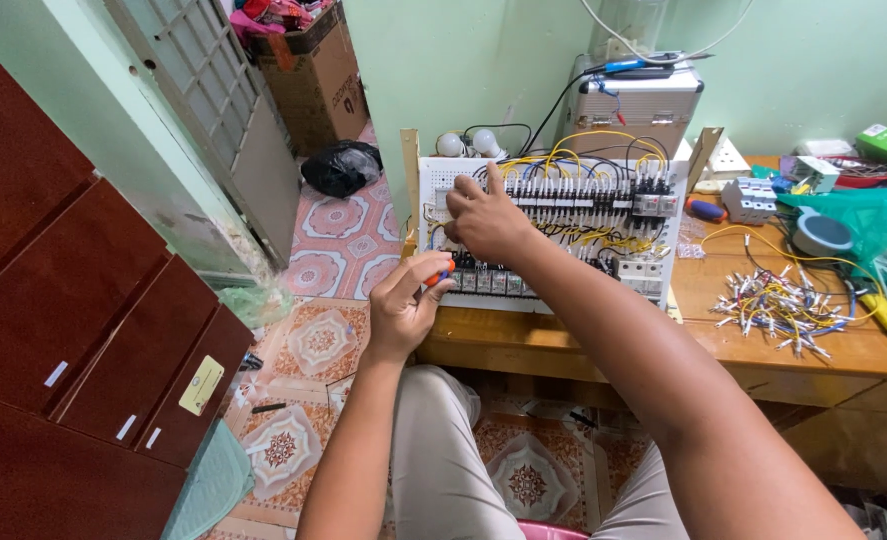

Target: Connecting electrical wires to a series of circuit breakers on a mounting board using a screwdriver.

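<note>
Two hands work at the wooden desk's left edge: left hand point(403, 305) grips a half-hidden screwdriver point(440, 274), right hand point(485, 220) pinches wires on the wiring board point(553, 215).

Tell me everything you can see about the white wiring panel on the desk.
The white wiring panel leans upright on the wooden desk, with wooden side strips. Rows of black terminal blocks cross it, joined by yellow, black and blue wires. The right hand presses its upper left part; the left hand holds an orange-handled screwdriver at its lower left.
</note>
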